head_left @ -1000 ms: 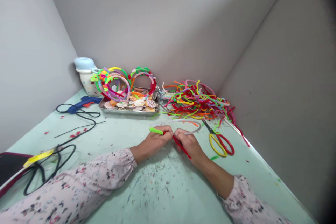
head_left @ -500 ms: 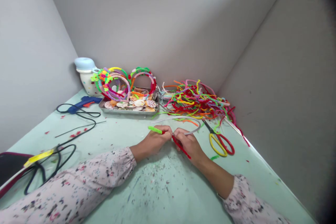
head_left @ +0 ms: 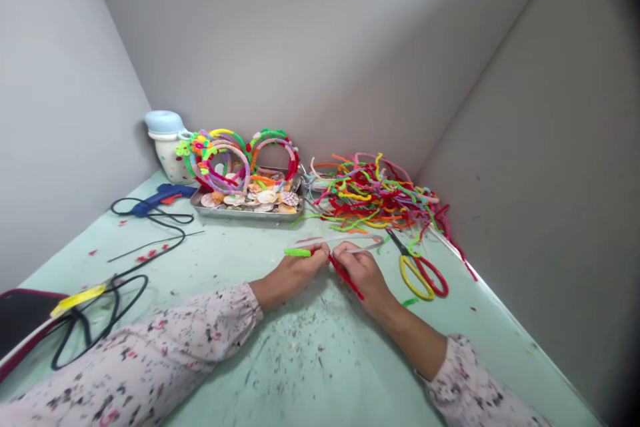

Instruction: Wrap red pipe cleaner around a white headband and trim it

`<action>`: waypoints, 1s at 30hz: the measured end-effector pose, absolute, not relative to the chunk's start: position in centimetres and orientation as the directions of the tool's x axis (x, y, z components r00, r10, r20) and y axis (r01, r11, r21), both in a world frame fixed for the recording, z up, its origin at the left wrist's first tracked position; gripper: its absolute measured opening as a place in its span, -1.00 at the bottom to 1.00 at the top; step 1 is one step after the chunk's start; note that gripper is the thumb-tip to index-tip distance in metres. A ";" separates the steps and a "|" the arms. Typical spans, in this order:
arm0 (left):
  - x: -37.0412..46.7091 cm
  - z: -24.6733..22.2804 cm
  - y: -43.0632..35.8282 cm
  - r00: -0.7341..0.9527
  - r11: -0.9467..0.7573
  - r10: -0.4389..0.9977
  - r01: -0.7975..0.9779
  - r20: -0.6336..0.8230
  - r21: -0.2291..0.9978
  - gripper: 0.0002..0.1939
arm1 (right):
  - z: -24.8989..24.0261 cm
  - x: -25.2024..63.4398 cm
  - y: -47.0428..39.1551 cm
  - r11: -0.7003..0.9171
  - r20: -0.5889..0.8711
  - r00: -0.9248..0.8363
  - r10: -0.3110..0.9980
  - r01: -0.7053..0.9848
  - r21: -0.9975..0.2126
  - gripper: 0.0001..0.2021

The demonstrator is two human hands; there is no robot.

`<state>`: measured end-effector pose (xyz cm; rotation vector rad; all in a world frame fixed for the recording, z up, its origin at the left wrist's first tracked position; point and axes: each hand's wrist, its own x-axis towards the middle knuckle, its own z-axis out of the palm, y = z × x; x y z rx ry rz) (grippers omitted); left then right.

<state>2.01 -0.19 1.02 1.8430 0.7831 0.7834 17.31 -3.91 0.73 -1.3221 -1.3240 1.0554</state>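
My left hand is closed around a thin pale headband. One end of the band, wrapped in bright green pipe cleaner, pokes out to the left of the fingers, with a bit of red beside it. Close by, my right hand pinches a red pipe cleaner, whose free end lies slanting down across the fingers. The fingertips of both hands nearly meet where the red strand joins the band. The band's curved part arches behind the right hand; the fingers hide some of it.
Scissors lie right of my hands. Behind are a metal tray of shells, with finished headbands, and a heap of pipe cleaners. At left are a blue glue gun, black cable and a lidded white cup.
The headband has tilted in my hands, so its curve looks flatter and its green end lies more level. My hands stay nearly in the same place, still closed.
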 end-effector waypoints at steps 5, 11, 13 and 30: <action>2.1 1.0 0.0 0.552 -0.333 0.814 0.189 0.180 0.924 -0.81 | 0.5 17.3 -3.7 -0.010 -0.004 0.049 0.999 0.116 -0.993 -0.75; 2.1 1.2 0.1 0.542 -0.260 0.829 0.158 0.136 0.953 -0.81 | 1.0 17.3 -4.0 0.008 0.010 0.016 1.000 0.130 -0.991 -0.75; 2.1 1.1 0.1 0.557 -0.271 0.818 0.161 0.139 0.949 -0.80 | 1.2 17.3 -4.0 0.014 0.017 0.024 1.000 0.127 -0.992 -0.76; 2.4 0.4 0.5 0.521 -0.081 0.851 0.012 0.063 0.997 -0.74 | 0.8 17.4 -4.1 0.058 0.059 0.022 0.998 0.052 -0.997 -0.83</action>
